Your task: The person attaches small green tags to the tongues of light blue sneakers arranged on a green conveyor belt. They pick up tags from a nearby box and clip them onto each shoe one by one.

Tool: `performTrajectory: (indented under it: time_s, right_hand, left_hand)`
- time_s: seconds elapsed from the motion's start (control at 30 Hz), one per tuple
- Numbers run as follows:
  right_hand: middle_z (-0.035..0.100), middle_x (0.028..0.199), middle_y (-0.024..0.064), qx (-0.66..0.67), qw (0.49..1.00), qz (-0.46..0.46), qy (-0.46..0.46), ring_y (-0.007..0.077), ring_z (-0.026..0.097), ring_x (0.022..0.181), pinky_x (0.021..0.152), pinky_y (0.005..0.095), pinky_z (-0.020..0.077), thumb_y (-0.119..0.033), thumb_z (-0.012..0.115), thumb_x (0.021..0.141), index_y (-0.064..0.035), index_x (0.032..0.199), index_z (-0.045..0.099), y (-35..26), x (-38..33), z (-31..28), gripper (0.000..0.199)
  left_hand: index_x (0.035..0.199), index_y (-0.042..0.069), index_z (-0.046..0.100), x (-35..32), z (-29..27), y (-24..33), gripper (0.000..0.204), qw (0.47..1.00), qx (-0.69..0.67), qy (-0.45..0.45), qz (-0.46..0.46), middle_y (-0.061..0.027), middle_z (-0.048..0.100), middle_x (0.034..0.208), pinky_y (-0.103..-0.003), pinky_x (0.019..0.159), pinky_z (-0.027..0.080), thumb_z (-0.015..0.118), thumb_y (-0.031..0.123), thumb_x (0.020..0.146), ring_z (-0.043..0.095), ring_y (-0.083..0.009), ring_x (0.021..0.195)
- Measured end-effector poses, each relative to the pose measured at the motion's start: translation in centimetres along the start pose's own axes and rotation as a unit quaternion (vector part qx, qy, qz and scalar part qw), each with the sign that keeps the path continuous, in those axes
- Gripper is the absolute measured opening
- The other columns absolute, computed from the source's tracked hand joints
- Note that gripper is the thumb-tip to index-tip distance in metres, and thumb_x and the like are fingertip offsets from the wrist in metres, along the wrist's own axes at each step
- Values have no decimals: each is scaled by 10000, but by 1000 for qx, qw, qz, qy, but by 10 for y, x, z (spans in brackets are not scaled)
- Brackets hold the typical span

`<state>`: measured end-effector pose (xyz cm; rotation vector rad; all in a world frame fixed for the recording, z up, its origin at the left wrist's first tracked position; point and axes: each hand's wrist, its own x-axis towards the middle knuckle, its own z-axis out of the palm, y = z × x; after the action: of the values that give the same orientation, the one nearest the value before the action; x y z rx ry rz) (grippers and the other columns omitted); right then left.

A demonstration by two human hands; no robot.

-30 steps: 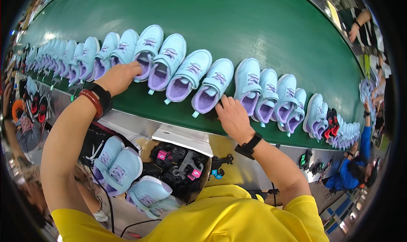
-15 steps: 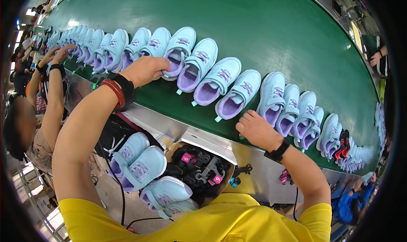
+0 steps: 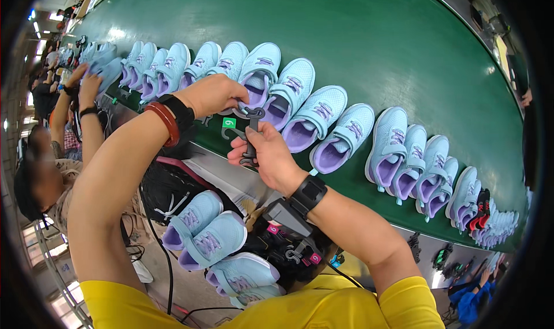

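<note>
Two hands (image 3: 214,94) (image 3: 266,151), one black hanger (image 3: 250,137)

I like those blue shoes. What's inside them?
The light blue shoes on the green conveyor belt show purple linings and nothing else. The toe ends are covered, and the left hand hides part of one shoe.

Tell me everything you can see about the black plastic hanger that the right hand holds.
The black plastic hanger is thin and dark, with a hooked arm at its left bearing a small green tag. It stands roughly upright over the near edge of the green conveyor belt. The right hand grips its lower part; its top reaches the left hand, near a light blue shoe.
</note>
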<state>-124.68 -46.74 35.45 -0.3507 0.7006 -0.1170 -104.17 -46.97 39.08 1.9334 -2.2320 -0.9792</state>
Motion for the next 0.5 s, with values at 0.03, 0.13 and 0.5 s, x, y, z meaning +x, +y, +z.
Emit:
performTrajectory:
  time_s: [0.03,0.13,0.5]
  right_hand:
    - [603,907,155,2,1000,4,-3,240,656,701,614,341,554,-157,426,995,-16,1074,386,3,0,1,167]
    - [606,904,144,23,999,-13,26,229,658,691,625,344,560,-162,412,1010,-18,1086,394,10,-5,1,164]
    - [621,875,128,88,996,-8,26,223,666,696,651,371,577,-186,426,1016,-25,1066,412,8,-9,8,169]
  left_hand:
    - [963,51,671,0,1,-1,226,1000,-1,-4,1,-121,695,865,-375,708,527,672,-3,743,670,-305,790]
    - [953,47,676,4,1,-3,218,1000,-17,-7,-4,-125,695,853,-367,702,529,671,-5,742,674,-299,778]
    - [955,61,686,13,-5,-2,200,997,-31,-56,-43,-136,694,845,-398,741,508,666,66,756,660,-324,813]
